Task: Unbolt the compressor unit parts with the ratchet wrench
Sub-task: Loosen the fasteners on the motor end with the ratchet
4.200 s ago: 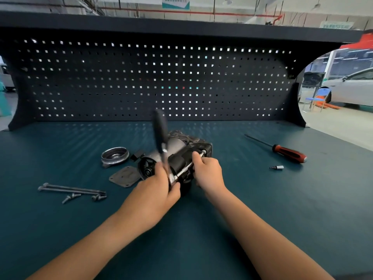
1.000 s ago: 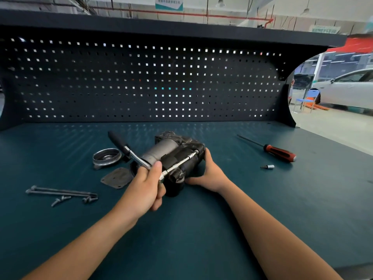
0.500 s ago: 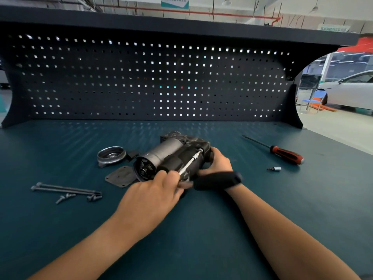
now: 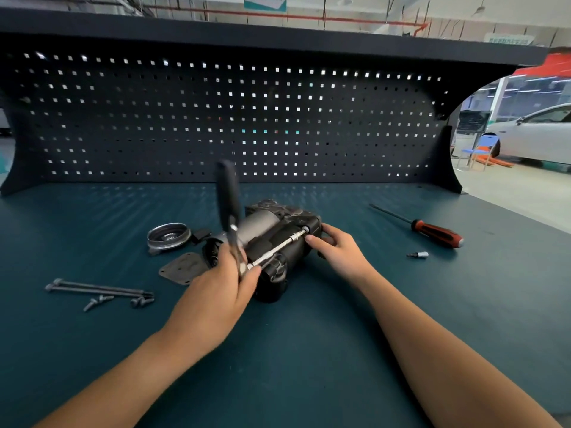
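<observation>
Fingers [image 4: 250, 273] of left hand [image 4: 213, 295] clamped round head of chrome ratchet wrench [image 4: 228, 205]; black handle upright, blurred, extension bar pointing away-right. Fingers [image 4: 324, 231] of right hand [image 4: 338, 253] curled on far end of black-and-silver compressor unit [image 4: 262, 223], mid teal table [image 4: 309, 350], long axis along bar.

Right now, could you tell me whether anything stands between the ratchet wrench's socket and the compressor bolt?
Nothing visible does. The left hand holds the ratchet wrench, whose extension bar reaches the socket on the compressor unit; the right hand grips it beside that socket, not across it.
</observation>
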A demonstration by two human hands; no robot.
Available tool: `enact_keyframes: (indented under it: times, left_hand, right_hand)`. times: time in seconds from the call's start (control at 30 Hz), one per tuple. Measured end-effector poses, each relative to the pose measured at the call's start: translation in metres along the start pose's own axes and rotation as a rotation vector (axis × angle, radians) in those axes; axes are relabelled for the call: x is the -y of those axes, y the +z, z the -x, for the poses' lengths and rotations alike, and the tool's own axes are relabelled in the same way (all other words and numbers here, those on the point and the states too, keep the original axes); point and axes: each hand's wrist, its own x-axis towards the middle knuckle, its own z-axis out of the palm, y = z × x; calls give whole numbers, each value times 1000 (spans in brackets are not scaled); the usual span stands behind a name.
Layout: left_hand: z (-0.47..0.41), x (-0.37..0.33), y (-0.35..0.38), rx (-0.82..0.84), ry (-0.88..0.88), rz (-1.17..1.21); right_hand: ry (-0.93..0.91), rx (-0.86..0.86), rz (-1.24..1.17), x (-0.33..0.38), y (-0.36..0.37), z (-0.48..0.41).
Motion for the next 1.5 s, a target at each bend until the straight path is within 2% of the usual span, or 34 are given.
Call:
enact_keyframes:
  times: [0.07, 0.13, 0.2, 0.27, 0.33, 0.4, 0.43, 0.5, 0.57, 0.63, 0.7, 0.8, 0.87, 0.9, 1.0, 1.1, 1.2, 1.23, 1.37, 1.43, 1.5]
  left_hand:
    - [4, -1, -1, 1, 148, -315]
    - [5, 0, -2, 33, 397, -548]
    - [7, 4, -1, 6, 550, -632]
    - [10, 5, 2, 17, 421, -549]
    - [11, -2, 4, -28, 154, -438]
    - [10, -4, 9, -9, -103, -74]
    - [8, -6, 11, 21, -192, 137]
    - [3, -8, 11, 98, -354, 404]
    - [5, -7, 10, 142, -432, 519]
    - [7, -9, 9, 140, -432, 520]
    - [7, -7, 9, 53, -301, 295]
    - [7, -5, 7, -110, 68, -345]
    - [9, -4, 6, -90, 354, -562]
    - [10, -1, 6, -93, 442, -620]
    - [10, 8, 6, -116, 503, -668]
    - [11, 7, 8, -147, 439, -674]
    - [10, -3, 6, -76, 93, -558]
    - [9, -4, 7, -45, -33, -394]
    - [1, -4, 12, 36, -337, 437]
    - [1, -7, 11, 72, -398, 548]
    - [4, -8, 11, 35, -312, 407]
  right_hand:
    - [-6, -13, 17, -1, 1, 0]
    - [-16, -25, 34, -1, 3, 2]
    - [-23, -22, 61, -2, 2, 3]
    - [-10, -12, 62, -2, 1, 4]
    - [-21, -10, 41, -2, 1, 5]
    - [-39, -20, 34, -2, 1, 8]
    - [-44, -30, 29, -2, 1, 8]
    - [-45, -48, 12, -2, 1, 8]
    - [-43, -57, -11, -3, 1, 7]
    - [-36, -66, -40, -4, 1, 6]
    - [-23, -75, -78, -6, 1, 5]
    - [-8, -86, -117, -7, 1, 4]
    - [-7, -87, -124, -8, 1, 4]
    - [-6, -83, -122, -8, 1, 4]
    - [10, -72, -138, -9, 1, 4]
    - [38, -62, -183, -9, 1, 4]
    - [52, -79, -213, -8, 1, 5]
    - [53, -90, -220, -8, 2, 5]
    - [60, -106, -218, -8, 2, 4]
    - [73, -111, -226, -9, 2, 4]
    - [76, -115, -229, -9, 2, 4]
